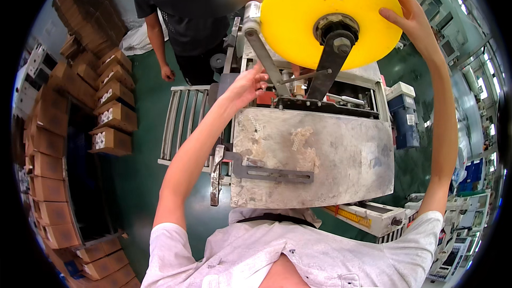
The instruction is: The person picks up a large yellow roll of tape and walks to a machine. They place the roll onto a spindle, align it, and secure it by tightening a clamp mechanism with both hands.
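A large yellow tape roll (298,26) is mounted on a black bracket (332,66) above a worn metal machine (341,154). My right hand (408,13) grips the roll's right rim, thumb on the near face and the other fingers around the edge, partly out of sight. To the left of the bracket, my left hand (248,86) hovers beside a slanted grey metal arm (265,61). Its fingers are loosely bent and apart, with nothing visible in them. A thin metal rod (306,77) crosses between the arm and the bracket.
Behind the machine, at left, stands a person in a black shirt (186,21). A roller conveyor (183,117) adjoins the machine's left side. Open cartons (113,142) line the far left. Blue bins (405,122) stand at right. A dark metal bar (272,174) lies across the near plate.
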